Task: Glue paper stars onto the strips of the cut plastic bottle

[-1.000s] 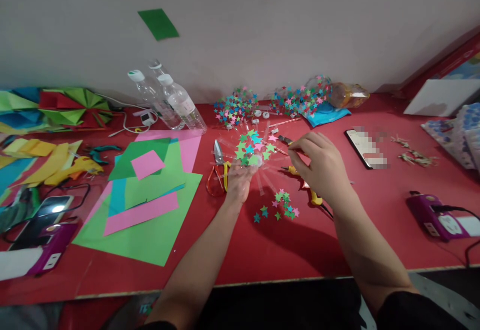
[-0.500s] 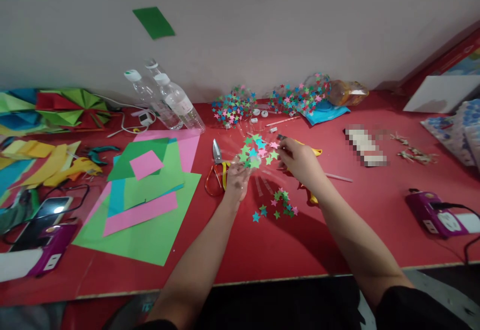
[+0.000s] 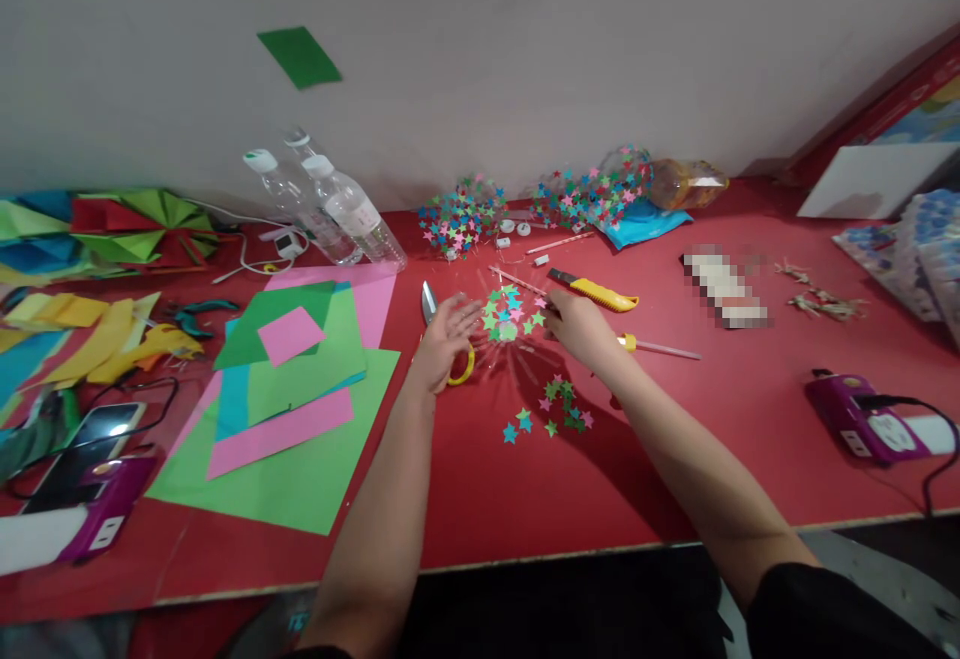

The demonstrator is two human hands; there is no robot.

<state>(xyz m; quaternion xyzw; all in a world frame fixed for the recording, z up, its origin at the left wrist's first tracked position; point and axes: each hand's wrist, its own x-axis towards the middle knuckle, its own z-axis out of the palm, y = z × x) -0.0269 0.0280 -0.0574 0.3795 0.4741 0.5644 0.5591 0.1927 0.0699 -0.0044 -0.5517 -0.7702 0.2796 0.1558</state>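
Left grip (image 3: 444, 347): released, fingers spread, nothing visibly held; whether a fingertip touches a strip, I can't make out. Right grip (image 3: 585, 327): fingers bent together, tips turned away from view; no telling if they pinch anything.

Star burst (image 3: 507, 315), clear strips tipped with paper stars, sits between the two grips, just off the left fingertips and close beside the right ones. Seems to rest on the red worktop (image 3: 480, 504); hands flank it, probably because the strips splay on all sides and leave little room to take hold.

Loose stars (image 3: 559, 401) scattered on the near side of the right grip, likely put there for easy picking. Scissors (image 3: 462, 367) partly under the left grip; yellow knife (image 3: 604, 294) just beyond the right one. Both presumably parked within reach, out of the middle. Clear stick (image 3: 670, 350) to the right of the right grip, near end behind the hand.

Two star balls (image 3: 461, 216) (image 3: 596, 187) beyond both grips by the wall, maybe to spare them knocks. Paper sheets (image 3: 304, 394) stacked left of the left grip.

Writing: bottles (image 3: 358, 219) past the left grip carry labels, too small to read. Phone (image 3: 724, 289) beyond the right grip, its screen masked. No brand legible.
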